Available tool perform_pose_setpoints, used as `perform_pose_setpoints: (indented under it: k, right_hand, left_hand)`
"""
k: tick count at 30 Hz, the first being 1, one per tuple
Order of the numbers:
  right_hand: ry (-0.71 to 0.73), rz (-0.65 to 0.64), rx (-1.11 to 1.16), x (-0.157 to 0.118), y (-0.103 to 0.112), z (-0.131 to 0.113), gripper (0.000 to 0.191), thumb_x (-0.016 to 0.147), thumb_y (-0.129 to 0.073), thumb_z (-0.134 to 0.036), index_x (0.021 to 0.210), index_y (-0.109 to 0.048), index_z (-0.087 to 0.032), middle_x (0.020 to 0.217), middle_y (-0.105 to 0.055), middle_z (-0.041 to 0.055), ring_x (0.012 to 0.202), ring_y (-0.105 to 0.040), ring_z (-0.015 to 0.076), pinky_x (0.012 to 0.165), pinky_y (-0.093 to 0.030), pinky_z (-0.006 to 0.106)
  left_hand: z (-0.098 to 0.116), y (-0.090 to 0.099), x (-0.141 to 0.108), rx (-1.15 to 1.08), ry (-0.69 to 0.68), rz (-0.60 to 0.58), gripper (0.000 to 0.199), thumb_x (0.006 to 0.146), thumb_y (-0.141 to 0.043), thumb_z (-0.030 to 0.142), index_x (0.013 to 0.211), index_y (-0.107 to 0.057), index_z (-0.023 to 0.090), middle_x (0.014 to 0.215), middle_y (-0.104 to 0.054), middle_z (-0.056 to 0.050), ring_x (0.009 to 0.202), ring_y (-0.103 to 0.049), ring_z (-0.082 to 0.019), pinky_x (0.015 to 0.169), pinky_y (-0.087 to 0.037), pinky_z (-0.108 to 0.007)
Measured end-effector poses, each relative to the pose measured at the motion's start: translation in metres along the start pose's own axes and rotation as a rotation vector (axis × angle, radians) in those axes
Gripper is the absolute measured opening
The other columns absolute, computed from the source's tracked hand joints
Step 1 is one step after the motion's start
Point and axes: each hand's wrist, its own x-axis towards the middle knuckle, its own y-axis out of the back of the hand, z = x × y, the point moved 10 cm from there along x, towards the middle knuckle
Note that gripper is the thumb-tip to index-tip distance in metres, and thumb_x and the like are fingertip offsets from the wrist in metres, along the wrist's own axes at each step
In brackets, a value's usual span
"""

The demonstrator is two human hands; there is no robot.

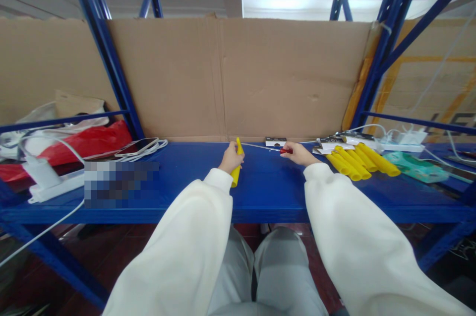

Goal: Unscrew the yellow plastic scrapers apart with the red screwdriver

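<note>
Yellow tube (235, 178) was over the blue table (193, 169), clamped in the left hand (231, 158). The right hand (296, 153) pinched a red-ended stick (273, 149), seemingly lining them up; the next move called for steady hands.

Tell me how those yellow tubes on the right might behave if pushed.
The yellow tubes have rounded ends, so they may roll on the flat blue shelf. Open ends suggest hollow, probably light pieces. Straight outlines hint at stiffness.
</note>
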Motion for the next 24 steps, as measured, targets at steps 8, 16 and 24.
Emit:
perform_pose_setpoints:
  k: [8,16,24]
  right_hand:
    - [-0.017,-0.003,-0.004,-0.0005,0.0006,-0.0019,0.017,0.073,-0.070,-0.028,0.070,-0.054,-0.023,0.072,-0.066,0.0006,0.069,-0.059,0.0183,0.072,-0.049,0.032]
    - [-0.021,0.002,-0.028,-0.0004,0.0010,-0.0010,0.016,0.073,-0.070,-0.026,0.071,-0.055,-0.023,0.073,-0.067,0.0010,0.070,-0.061,0.0187,0.073,-0.049,0.032]
    - [-0.015,0.006,-0.020,0.0006,0.0003,0.0011,0.015,0.074,-0.071,-0.027,0.072,-0.056,-0.023,0.074,-0.068,0.0014,0.070,-0.062,0.0189,0.072,-0.050,0.032]
  left_hand:
    - [0.0002,-0.0006,0.0015,-0.009,-0.013,0.005,0.038,0.085,-0.063,0.001,0.118,-0.051,0.016,0.133,-0.062,-0.016,0.050,-0.061,-0.004,0.042,-0.049,-0.017]
    - [-0.0041,-0.0012,0.0051,-0.027,0.002,0.024,0.043,0.083,-0.068,0.001,0.119,-0.051,0.018,0.127,-0.066,-0.014,0.053,-0.064,-0.005,0.044,-0.049,-0.016]
    - [-0.0021,-0.0017,0.0037,-0.038,-0.007,0.013,0.039,0.086,-0.065,0.001,0.119,-0.051,0.017,0.133,-0.063,-0.016,0.050,-0.062,-0.004,0.042,-0.048,-0.017]
